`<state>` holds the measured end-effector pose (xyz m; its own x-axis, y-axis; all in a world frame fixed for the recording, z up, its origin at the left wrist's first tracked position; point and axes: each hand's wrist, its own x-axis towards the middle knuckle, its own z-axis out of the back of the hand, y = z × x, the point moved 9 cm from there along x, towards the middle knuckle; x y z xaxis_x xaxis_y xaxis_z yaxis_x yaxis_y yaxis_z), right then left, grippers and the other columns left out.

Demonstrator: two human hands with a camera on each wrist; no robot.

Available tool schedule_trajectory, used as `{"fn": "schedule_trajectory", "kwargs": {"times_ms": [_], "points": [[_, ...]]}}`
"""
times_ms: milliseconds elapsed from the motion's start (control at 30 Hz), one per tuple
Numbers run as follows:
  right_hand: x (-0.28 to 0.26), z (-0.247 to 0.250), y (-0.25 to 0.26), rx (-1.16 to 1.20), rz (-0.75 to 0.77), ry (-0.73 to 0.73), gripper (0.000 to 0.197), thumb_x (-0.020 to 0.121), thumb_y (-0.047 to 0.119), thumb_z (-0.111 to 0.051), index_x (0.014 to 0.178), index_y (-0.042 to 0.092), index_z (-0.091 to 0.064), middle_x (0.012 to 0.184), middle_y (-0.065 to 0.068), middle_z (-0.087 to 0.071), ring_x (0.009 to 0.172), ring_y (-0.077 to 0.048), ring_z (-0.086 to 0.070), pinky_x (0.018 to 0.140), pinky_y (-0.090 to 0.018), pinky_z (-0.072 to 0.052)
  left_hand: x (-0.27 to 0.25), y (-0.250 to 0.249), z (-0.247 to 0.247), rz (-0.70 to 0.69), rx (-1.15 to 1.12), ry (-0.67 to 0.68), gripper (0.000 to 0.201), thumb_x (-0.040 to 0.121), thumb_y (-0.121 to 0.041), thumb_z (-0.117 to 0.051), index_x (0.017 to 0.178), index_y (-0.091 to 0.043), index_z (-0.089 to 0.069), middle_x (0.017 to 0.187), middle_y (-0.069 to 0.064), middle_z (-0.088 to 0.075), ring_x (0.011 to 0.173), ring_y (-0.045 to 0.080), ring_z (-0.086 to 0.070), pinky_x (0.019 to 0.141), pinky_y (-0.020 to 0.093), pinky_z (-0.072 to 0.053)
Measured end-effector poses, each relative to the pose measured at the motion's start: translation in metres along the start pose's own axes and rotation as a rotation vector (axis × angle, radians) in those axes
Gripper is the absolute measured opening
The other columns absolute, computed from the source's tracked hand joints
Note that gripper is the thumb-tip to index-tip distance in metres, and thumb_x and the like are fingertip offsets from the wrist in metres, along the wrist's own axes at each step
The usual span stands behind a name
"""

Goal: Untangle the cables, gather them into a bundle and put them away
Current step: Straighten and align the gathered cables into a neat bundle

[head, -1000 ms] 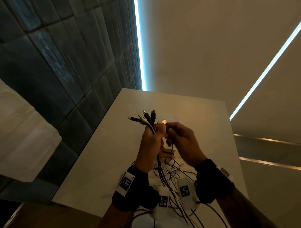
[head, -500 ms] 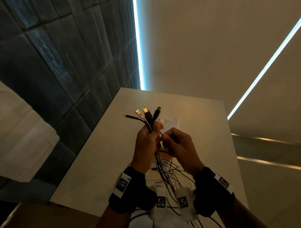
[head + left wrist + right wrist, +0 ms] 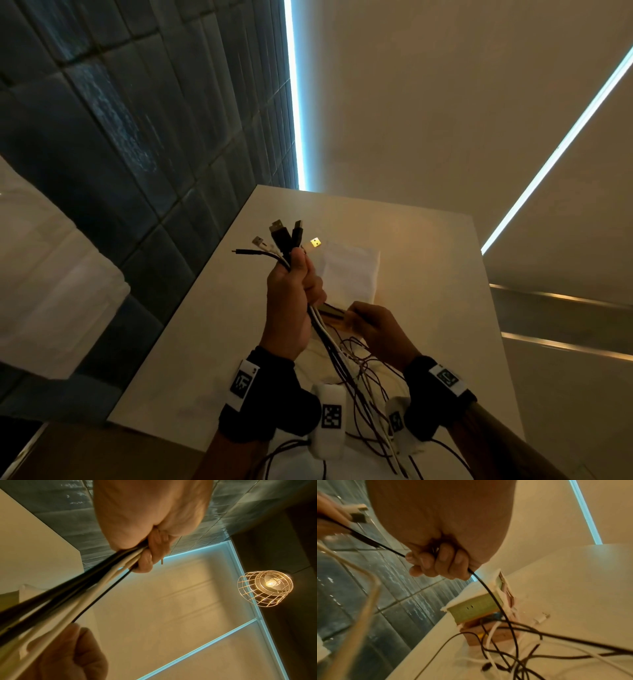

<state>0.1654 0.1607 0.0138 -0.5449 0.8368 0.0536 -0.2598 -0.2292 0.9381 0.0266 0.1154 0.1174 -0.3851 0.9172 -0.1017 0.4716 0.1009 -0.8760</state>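
Observation:
My left hand [image 3: 294,294] is raised above the white table [image 3: 428,260] and grips several black and white cables [image 3: 89,588] in its fist. Their plug ends [image 3: 284,236] fan out above the thumb. Below the fist the cables [image 3: 346,359] hang down to a loose tangle [image 3: 513,649] on the table near me. My right hand [image 3: 380,329] sits lower and to the right, its fingers [image 3: 440,561] curled round one thin black cable [image 3: 488,591] that runs through the fist.
A white pouch [image 3: 349,270] lies on the table beyond the hands. A small open cardboard box [image 3: 476,609] stands by the tangle near the table's left edge. Dark tiled wall [image 3: 120,137] rises to the left. A caged lamp [image 3: 265,586] hangs overhead.
My left hand has risen with the plug ends. My right hand has let go near the plugs and slid down the cables, away from the left fist.

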Motion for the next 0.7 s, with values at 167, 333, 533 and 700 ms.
{"fn": "schedule_trajectory", "kwargs": {"times_ms": [167, 333, 533, 700], "points": [[0.000, -0.009, -0.037, -0.039, -0.081, 0.005, 0.028, 0.095, 0.021, -0.050, 0.069, 0.015, -0.057, 0.065, 0.004, -0.049, 0.060, -0.009, -0.044, 0.061, -0.030, -0.037, 0.000, -0.004, 0.007, -0.019, 0.005, -0.038, 0.035, 0.104, -0.027, -0.035, 0.071, -0.016, -0.039, 0.055, -0.003, -0.023, 0.044, 0.010, -0.015, 0.042, 0.024, -0.015], [-0.010, -0.002, -0.078, -0.137, -0.232, -0.017, 0.039, 0.096, 0.009, -0.051, 0.061, 0.028, -0.054, 0.059, 0.008, -0.052, 0.051, 0.002, -0.048, 0.059, -0.027, -0.039, 0.000, -0.012, 0.011, -0.024, -0.029, -0.071, 0.034, 0.105, -0.027, -0.034, 0.073, -0.017, -0.041, 0.054, -0.003, -0.025, 0.043, 0.009, -0.016, 0.039, 0.021, -0.018], [0.005, 0.040, -0.039, 0.016, -0.233, -0.260, 0.020, 0.092, 0.013, -0.059, 0.075, 0.009, -0.067, 0.057, 0.008, -0.055, 0.051, -0.002, -0.046, 0.053, -0.022, -0.038, 0.001, -0.004, 0.016, 0.053, 0.024, -0.101, 0.035, 0.105, -0.030, -0.034, 0.074, -0.015, -0.040, 0.052, -0.001, -0.040, 0.039, 0.009, -0.024, 0.037, 0.021, -0.023], [0.008, 0.052, 0.073, 0.335, 0.031, -0.238, 0.013, 0.093, 0.005, -0.059, 0.085, -0.003, -0.064, 0.058, -0.004, -0.048, 0.050, -0.010, -0.039, 0.046, -0.018, -0.033, 0.000, 0.007, 0.013, 0.154, 0.040, -0.120, 0.028, 0.105, -0.033, -0.031, 0.092, -0.011, -0.043, 0.063, 0.010, -0.066, 0.044, 0.018, -0.053, 0.042, 0.022, -0.037]]}}
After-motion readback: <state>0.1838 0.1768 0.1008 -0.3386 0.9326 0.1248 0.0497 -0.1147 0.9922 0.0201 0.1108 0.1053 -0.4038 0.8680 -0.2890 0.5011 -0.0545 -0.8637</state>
